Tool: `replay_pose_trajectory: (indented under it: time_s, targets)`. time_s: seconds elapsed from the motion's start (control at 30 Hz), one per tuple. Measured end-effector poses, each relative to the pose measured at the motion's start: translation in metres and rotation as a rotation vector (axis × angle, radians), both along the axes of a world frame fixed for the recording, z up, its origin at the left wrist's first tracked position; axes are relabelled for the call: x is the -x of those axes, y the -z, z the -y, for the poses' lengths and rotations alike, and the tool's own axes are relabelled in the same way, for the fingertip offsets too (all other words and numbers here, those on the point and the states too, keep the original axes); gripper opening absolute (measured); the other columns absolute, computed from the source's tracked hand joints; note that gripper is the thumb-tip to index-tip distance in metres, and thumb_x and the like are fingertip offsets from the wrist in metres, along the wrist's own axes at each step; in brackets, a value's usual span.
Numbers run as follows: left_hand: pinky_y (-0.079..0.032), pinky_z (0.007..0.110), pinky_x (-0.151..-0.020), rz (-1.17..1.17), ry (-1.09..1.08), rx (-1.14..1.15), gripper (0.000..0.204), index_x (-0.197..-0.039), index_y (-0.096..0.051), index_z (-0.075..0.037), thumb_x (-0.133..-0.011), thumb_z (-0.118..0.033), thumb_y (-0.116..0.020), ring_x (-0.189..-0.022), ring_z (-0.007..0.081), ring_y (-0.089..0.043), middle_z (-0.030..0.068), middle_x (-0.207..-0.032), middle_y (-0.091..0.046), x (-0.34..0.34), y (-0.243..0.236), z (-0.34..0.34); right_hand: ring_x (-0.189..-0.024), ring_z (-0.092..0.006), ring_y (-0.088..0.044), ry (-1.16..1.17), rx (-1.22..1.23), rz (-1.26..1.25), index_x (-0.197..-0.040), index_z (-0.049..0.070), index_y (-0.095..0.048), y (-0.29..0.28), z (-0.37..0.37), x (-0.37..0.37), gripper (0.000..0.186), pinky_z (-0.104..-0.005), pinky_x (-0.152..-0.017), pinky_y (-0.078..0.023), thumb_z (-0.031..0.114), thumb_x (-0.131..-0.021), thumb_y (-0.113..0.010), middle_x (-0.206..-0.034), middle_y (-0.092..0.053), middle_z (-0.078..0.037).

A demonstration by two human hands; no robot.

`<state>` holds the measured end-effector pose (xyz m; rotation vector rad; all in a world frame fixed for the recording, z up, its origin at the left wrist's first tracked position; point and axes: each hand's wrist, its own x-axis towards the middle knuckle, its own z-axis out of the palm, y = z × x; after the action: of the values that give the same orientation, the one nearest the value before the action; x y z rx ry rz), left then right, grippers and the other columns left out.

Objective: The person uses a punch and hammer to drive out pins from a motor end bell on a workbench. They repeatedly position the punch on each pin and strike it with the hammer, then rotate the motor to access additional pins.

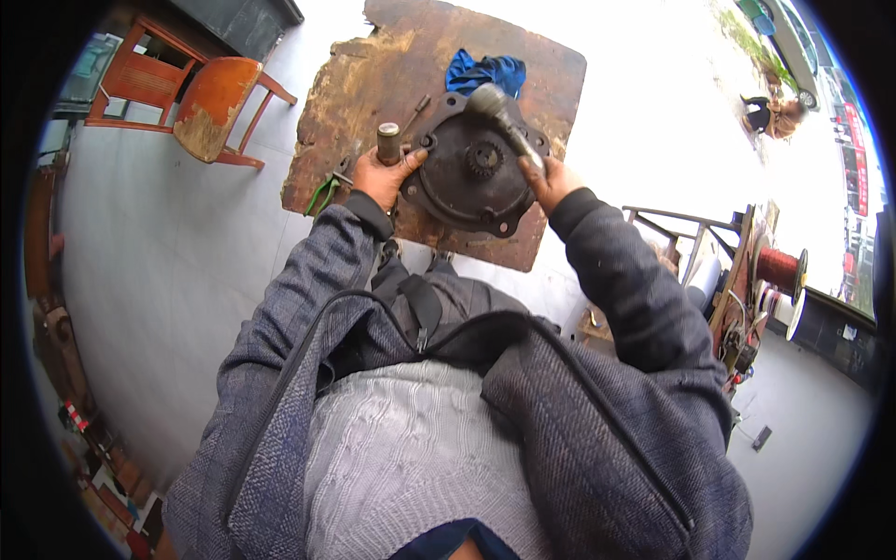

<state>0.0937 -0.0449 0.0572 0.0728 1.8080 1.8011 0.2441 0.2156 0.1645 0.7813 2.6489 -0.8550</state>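
Observation:
On the worn wooden table [551, 93] lies a dark round metal cover [448, 191] with bolt-hole lugs around its rim and a small toothed gear [483, 159] at its middle. At its left edge my left hand [378, 181] is closed around a short, thick metal cylinder [388, 145] standing upright, its top worn bright. My left thumb reaches onto the cover's rim. Over the cover's right side, my right hand [557, 182] grips a hammer [492, 103] by its handle. The hammer's rounded head is above the cover's far edge.
A blue cloth [485, 71] lies beyond the cover. Left of it are a thin rod-like tool [417, 112] and green-handled pliers [324, 194]. A wooden chair [217, 110] stands at the left. To the right are a metal frame [691, 219] and a copper wire spool [779, 268]. Another person [777, 116] is far off.

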Motion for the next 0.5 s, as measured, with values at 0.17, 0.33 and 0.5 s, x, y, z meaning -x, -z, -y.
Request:
replay_pose_trajectory:
  time_s: [0.17,0.33,0.5]
  targets:
    - [-0.056,0.029,-0.082,0.041,0.011,-0.068,0.045,-0.107,-0.071,0.003,-0.081,-0.027,-0.092,-0.086,0.0135,-0.067,0.0071,-0.096,-0.074,0.004,0.003,0.0,-0.078,-0.0458,-0.068,0.086,0.133,-0.103,-0.091,-0.004,-0.068,-0.014,0.005,-0.028,0.071,-0.0518,-0.071,-0.052,0.065,-0.1,-0.051,-0.08,-0.068,-0.027]
    - [-0.055,0.029,-0.08,-0.032,0.032,-0.008,0.043,-0.103,-0.071,0.002,-0.081,-0.03,-0.092,-0.084,0.0129,-0.066,0.0064,-0.096,-0.074,0.007,0.012,0.001,-0.067,-0.0129,-0.064,0.381,0.041,-0.402,-0.098,0.001,-0.065,-0.06,0.029,-0.08,0.037,-0.0301,-0.063,-0.053,0.035,-0.093,-0.079,-0.076,-0.068,-0.009]
    - [-0.055,0.029,-0.08,0.028,0.082,-0.047,0.045,-0.103,-0.071,0.001,-0.081,-0.033,-0.092,-0.085,0.012,-0.066,0.0051,-0.094,-0.074,0.011,0.013,0.002,-0.06,-0.0196,-0.062,0.323,0.259,-0.219,-0.099,-0.002,-0.063,-0.081,0.033,-0.087,0.037,-0.0373,-0.06,-0.051,0.034,-0.098,-0.07,-0.071,-0.065,-0.009]
